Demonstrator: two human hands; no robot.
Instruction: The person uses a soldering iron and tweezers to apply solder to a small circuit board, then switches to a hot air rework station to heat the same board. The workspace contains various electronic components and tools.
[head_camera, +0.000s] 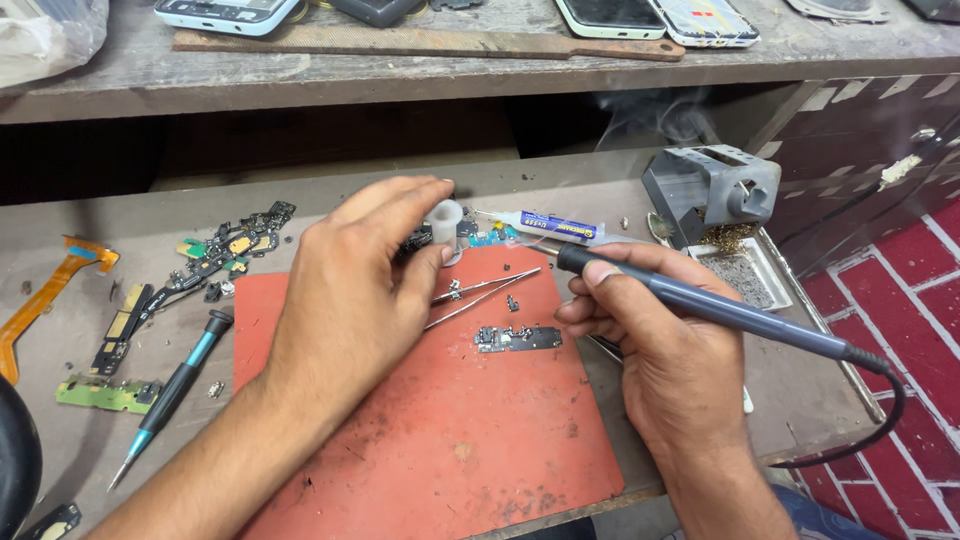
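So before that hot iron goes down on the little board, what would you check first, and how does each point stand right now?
1. Soldering iron held firmly in the right hand: ok.
2. Iron tip clear of the left hand: ok, they are apart.
3. Small circuit board lying flat on the red mat: ok, though nothing pins it down.
4. Tweezers within reach: ok, lying on the mat just above the board.
5. Small white pot steady in the left fingers: ok.
6. Tip hot and clean: cannot tell; the tip is hidden, though faint smoke drifts above the grey iron stand.
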